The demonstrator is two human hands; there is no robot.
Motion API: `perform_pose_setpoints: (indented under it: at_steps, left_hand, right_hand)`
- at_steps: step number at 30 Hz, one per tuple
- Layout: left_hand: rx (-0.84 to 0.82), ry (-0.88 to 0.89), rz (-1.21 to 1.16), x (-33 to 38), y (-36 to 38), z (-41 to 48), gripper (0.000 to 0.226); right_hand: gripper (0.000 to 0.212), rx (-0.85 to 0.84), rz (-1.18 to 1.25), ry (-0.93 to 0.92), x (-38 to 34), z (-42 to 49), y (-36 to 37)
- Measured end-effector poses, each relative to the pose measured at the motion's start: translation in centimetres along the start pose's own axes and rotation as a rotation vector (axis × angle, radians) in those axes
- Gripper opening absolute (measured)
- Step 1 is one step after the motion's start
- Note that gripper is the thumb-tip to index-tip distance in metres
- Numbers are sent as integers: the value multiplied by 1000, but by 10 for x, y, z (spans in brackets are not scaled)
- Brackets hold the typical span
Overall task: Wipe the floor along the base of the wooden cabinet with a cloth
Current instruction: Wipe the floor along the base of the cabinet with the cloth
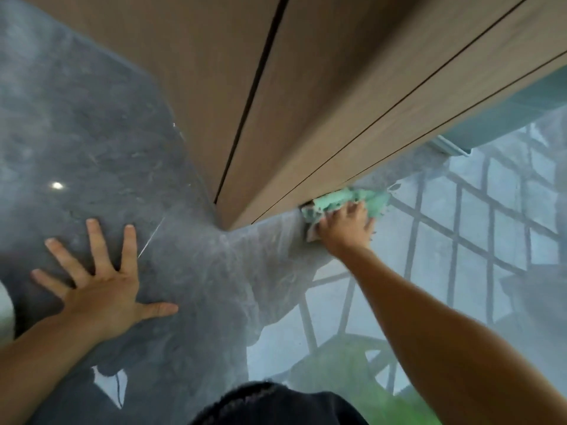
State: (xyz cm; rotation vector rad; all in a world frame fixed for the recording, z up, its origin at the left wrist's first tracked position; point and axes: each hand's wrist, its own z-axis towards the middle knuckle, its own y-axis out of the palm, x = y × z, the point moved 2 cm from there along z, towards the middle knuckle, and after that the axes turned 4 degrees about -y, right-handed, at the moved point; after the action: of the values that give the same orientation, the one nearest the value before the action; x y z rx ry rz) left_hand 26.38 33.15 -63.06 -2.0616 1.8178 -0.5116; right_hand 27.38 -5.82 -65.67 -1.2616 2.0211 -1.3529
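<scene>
The wooden cabinet (306, 102) rises from a glossy grey stone floor (92, 133), and its bottom corner points toward me. A crumpled green cloth (337, 199) lies on the floor right against the cabinet's base on the right side. My right hand (346, 228) presses down on the cloth with fingers over it, arm stretched out. My left hand (98, 283) is flat on the floor to the left of the corner, fingers spread wide, holding nothing.
The shiny floor mirrors a gridded window on the right (475, 240) and a ceiling light (57, 185). A pale teal panel (506, 118) stands beyond the cabinet at far right. Dark clothing (276, 406) fills the bottom edge.
</scene>
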Motion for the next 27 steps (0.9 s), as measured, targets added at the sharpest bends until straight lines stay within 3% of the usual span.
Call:
perform_pose_setpoints:
  at_steps: [6,11,13,17,19,21,25,27]
  left_hand:
    - [33,0,6,1,1,0,149]
    - [35,11,14,-3,5,6,154]
    - [23,24,19,-5,4,8,156]
    - [17,22,17,-5,4,9,157]
    - [28,26,9,-6,5,11,156]
    - [31,30,6,-9,6,14,156]
    - [52,24,7,-10,7,18,155]
    - [103,2,-2,-10,8,20,152]
  right_hand:
    - [77,77,-37,-710,-109,-149,66]
    - [59,82,-224,-965,-74,-108,39]
    - [50,124,-180,-860,-29,-70,26]
    - [49,163,80,-164,30,-27,6]
    - [51,108,169,16,20,-30,2]
    - [52,84,147,-173,-2,-51,0]
    - [62,55,-6,-817,-58,-136,24]
    - [70,24,-30,-945,-91,-161,44]
